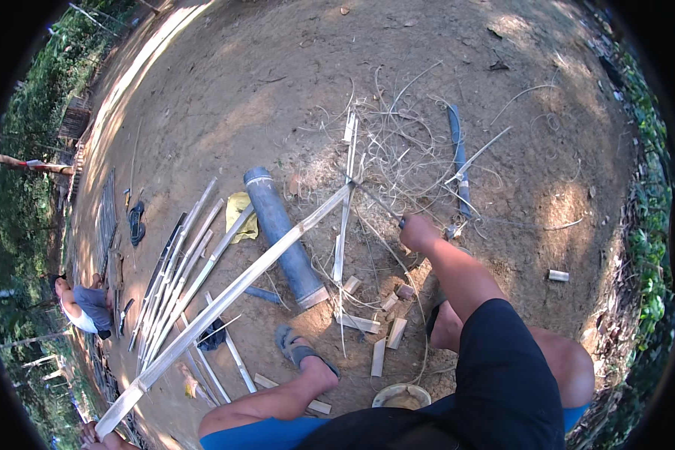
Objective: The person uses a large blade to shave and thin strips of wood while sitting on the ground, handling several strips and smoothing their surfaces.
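A long split bamboo strip (240,283) runs slantwise from the lower left to the middle of the ground. My left hand (106,439), partly cut off by the picture's edge, is closed round its near end. My right hand (421,234) grips the dark handle of a knife (379,201), whose thin blade points up and left. The blade's tip meets the strip's far end. Just there, another narrow bamboo piece (343,225) lies nearly upright in the picture, under the strip's end. Thin curled shavings (409,139) spread beyond the blade.
A thick grey-blue pipe (277,232) lies under the strip, beside a yellow cloth (240,217). Several bamboo poles (184,277) are on the left. Short bamboo blocks (379,358) and a bowl (402,396) are near my feet. A person (86,304) sits at far left.
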Demonstrator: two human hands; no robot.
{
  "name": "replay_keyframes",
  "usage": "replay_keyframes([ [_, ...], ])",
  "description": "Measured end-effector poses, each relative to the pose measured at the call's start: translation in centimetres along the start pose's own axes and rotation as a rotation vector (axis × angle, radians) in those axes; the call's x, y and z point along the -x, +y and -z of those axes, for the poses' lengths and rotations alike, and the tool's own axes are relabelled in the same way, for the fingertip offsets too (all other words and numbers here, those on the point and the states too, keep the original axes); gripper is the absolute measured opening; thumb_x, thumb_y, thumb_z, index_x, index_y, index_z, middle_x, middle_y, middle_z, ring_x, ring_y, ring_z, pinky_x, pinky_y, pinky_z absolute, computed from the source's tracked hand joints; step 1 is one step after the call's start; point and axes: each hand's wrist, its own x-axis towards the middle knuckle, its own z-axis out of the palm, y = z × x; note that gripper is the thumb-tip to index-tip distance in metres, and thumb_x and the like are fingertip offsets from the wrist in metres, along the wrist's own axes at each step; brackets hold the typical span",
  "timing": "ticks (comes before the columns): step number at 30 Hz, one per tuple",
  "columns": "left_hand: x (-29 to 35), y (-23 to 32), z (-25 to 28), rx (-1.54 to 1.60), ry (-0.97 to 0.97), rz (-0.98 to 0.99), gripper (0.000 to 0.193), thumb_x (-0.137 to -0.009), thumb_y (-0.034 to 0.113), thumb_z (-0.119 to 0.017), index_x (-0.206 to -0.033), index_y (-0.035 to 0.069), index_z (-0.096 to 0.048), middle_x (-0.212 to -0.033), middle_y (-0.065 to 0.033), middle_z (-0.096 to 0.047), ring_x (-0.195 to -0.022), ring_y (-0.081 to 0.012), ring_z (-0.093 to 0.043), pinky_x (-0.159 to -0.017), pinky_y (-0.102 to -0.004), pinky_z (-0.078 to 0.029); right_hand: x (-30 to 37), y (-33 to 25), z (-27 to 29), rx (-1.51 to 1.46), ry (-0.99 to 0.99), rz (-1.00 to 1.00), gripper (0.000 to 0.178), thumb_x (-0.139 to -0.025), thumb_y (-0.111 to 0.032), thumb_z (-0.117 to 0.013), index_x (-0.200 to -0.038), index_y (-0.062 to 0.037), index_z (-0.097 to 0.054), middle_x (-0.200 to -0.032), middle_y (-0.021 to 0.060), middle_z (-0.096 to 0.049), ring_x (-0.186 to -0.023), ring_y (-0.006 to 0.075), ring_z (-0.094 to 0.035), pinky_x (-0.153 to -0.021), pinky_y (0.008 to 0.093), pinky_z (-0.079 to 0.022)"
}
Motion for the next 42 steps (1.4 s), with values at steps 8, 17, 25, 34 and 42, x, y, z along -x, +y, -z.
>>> replay_keyframes([
  [8, 0.7, -0.9, 1.3, 0.058, -0.067, 0.033, 0.046, -0.105, 0.04, -0.029, -0.071, 0.01, -0.035, -0.065, -0.0041, -0.033, -0.057, -0.0178, -0.033, -0.056, -0.0309, -0.035, -1.2, 1.4, 0.0, 0.058, -0.027, -0.07, 0.033, -0.084, -0.014, -0.06, -0.117, -0.0103, -0.065, -0.117, 0.0202, -0.066, -0.111, 0.0362, -0.063, -0.091, 0.0453, -0.051],
  [17, 4.3, -2.1, 2.2, 0.056, 0.103, 0.013, 0.048, -0.106, 0.047, -0.028, -0.075, 0.01, -0.034, -0.068, -0.0032, -0.034, -0.06, -0.0181, -0.033, -0.058, -0.0299, -0.037, 6.2, -5.5, -0.4, 0.065, -0.033, 0.307, 0.024, -0.084, -0.01, -0.053, -0.105, -0.009, -0.064, -0.102, 0.0193, -0.068, -0.102, 0.039, -0.064, -0.087, 0.0481, -0.05],
  [25, -2.5, -1.6, 7.1, 0.207, -0.121, 0.106, 0.044, -0.105, 0.037, -0.035, -0.069, 0.011, -0.034, -0.062, -0.0032, -0.034, -0.055, -0.0174, -0.035, -0.054, -0.0308, -0.036, -1.8, 1.5, -0.2, 0.069, -0.007, -0.024, 0.026, -0.084, -0.014, -0.057, -0.108, -0.0088, -0.066, -0.104, 0.021, -0.069, -0.099, 0.0398, -0.066, -0.085, 0.0473, -0.052],
  [34, -8.9, -1.6, 7.1, 0.168, -0.258, 0.072, 0.049, -0.105, 0.042, -0.027, -0.068, 0.011, -0.033, -0.06, -0.0033, -0.032, -0.053, -0.0175, -0.031, -0.051, -0.0308, -0.033, -4.0, 3.3, 1.3, 0.118, -0.044, -0.049, 0.03, -0.08, -0.015, -0.061, -0.106, -0.0027, -0.068, -0.11, 0.0235, -0.068, -0.105, 0.0389, -0.065, -0.09, 0.0445, -0.053],
  [42, 1.3, -0.6, 2.2, 0.227, -0.147, 0.114, 0.056, -0.103, 0.054, -0.021, -0.072, 0.01, -0.036, -0.061, -0.0029, -0.033, -0.054, -0.0168, -0.034, -0.052, -0.0296, -0.033, -0.5, 3.0, 0.3, -0.41, -0.097, -0.305, 0.026, -0.079, -0.021, -0.074, -0.072, 0.0016, -0.063, -0.073, 0.0143, -0.065, -0.059, 0.0235, -0.063, -0.054, 0.0411, -0.051],
])
